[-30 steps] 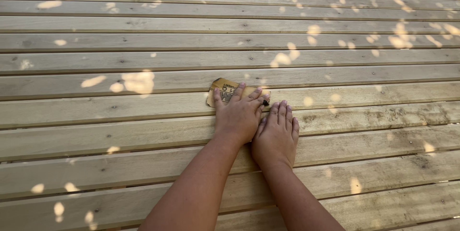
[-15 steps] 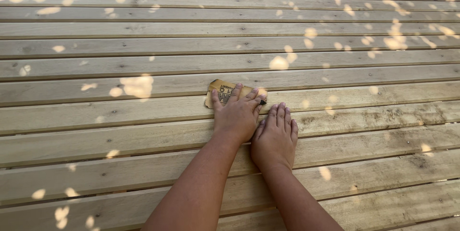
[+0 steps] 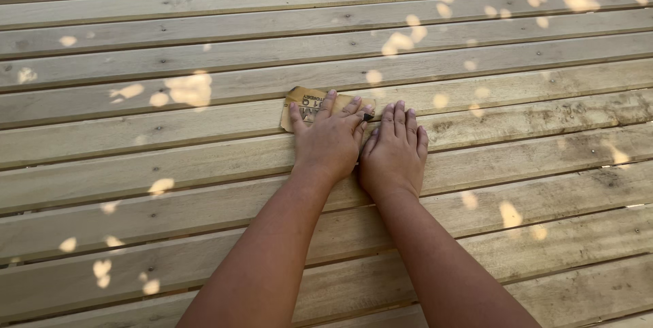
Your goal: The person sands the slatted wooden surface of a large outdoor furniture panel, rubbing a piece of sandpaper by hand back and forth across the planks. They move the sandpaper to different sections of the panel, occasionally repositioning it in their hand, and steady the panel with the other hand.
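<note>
A tan sheet of sandpaper [image 3: 305,101] with dark printing on its back lies flat on a wooden plank [image 3: 170,124]. My left hand [image 3: 329,139] presses down on it, fingers spread over its right part. My right hand [image 3: 395,153] lies flat beside the left one, palm down on the wood, its fingertips close to the sheet's right edge. Most of the sandpaper is hidden under my left hand.
Pale wooden planks [image 3: 476,42] run left to right across the whole view, with narrow gaps between them. Patches of sunlight [image 3: 190,88] dot the boards. Darker, dirtier wood [image 3: 585,113] shows at the right.
Both hands and the sandpaper have shifted slightly to the left and away from me along the plank. The grip is the same.
</note>
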Available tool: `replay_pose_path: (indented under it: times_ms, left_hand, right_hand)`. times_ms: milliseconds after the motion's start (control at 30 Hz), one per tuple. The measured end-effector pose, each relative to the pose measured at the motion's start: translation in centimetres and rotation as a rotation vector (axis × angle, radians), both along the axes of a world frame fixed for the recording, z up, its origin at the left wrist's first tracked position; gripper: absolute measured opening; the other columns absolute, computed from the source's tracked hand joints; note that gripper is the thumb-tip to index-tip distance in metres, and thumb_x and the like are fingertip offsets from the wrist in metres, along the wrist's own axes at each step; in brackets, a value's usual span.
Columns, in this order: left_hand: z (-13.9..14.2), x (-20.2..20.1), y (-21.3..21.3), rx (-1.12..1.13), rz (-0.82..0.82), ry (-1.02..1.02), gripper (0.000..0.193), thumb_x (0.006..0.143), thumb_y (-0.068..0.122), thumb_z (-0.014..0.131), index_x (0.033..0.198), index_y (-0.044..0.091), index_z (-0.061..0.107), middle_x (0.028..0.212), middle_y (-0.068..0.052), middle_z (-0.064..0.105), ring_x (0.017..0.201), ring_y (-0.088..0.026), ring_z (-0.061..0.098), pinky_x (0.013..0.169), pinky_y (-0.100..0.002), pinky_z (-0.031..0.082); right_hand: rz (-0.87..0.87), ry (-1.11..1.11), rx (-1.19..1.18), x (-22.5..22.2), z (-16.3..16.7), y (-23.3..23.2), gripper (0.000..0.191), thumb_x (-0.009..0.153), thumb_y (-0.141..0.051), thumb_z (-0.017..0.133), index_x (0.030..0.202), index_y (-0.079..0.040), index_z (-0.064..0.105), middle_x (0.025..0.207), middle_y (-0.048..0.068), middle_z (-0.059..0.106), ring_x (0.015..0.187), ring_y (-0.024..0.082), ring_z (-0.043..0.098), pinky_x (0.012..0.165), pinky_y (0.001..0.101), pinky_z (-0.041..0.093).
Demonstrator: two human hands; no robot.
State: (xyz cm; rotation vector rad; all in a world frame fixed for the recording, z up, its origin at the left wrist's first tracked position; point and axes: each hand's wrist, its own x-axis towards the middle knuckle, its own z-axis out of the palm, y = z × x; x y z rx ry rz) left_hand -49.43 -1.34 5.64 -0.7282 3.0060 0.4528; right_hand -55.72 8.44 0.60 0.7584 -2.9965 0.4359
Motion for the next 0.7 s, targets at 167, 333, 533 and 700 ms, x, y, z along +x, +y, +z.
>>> replay_pose_path:
  times_ms: [167, 333, 533, 700]
  left_hand:
    - [-0.8, 2.5, 0.4, -0.026, -0.005, 0.069, 0.044, 0.103, 0.04, 0.034, 0.144, 0.047, 0.049, 0.156, 0.021, 0.039, 0.151, -0.013, 0.024, 0.12, -0.072, -0.001]
    - [-0.9, -2.8, -0.7, 0.025, 0.033, 0.041, 0.041, 0.106, 0.04, 0.033, 0.144, 0.043, 0.05, 0.158, 0.023, 0.038, 0.153, -0.012, 0.022, 0.12, -0.072, -0.001]
    - [-1.1, 2.2, -0.2, -0.004, -0.043, 0.068, 0.042, 0.104, 0.041, 0.033, 0.142, 0.047, 0.051, 0.156, 0.021, 0.039, 0.151, -0.013, 0.023, 0.119, -0.071, -0.001]
    - [0.1, 1.2, 0.2, 0.0, -0.002, 0.067, 0.043, 0.104, 0.041, 0.035, 0.144, 0.045, 0.05, 0.155, 0.022, 0.041, 0.152, -0.012, 0.024, 0.119, -0.072, -0.001]
  right_hand:
    - [0.0, 0.023, 0.011, -0.1, 0.2, -0.1, 0.063, 0.101, -0.034, 0.03, 0.159, -0.009, 0.029, 0.168, 0.007, 0.024, 0.155, 0.022, 0.015, 0.124, 0.0429, 0.008]
    - [-0.004, -0.001, 0.003, 0.0, 0.2, 0.0, 0.062, 0.102, -0.035, 0.029, 0.159, -0.01, 0.029, 0.168, 0.005, 0.023, 0.155, 0.021, 0.015, 0.124, 0.0426, 0.008]
    - [0.006, 0.007, 0.018, 0.1, 0.2, 0.0, 0.062, 0.103, -0.036, 0.029, 0.159, -0.008, 0.029, 0.168, 0.008, 0.023, 0.156, 0.022, 0.014, 0.124, 0.0427, 0.007]
    - [-0.001, -0.019, 0.01, 0.0, 0.4, -0.1, 0.062, 0.102, -0.037, 0.029, 0.158, -0.009, 0.028, 0.167, 0.007, 0.022, 0.155, 0.022, 0.013, 0.123, 0.0423, 0.006]
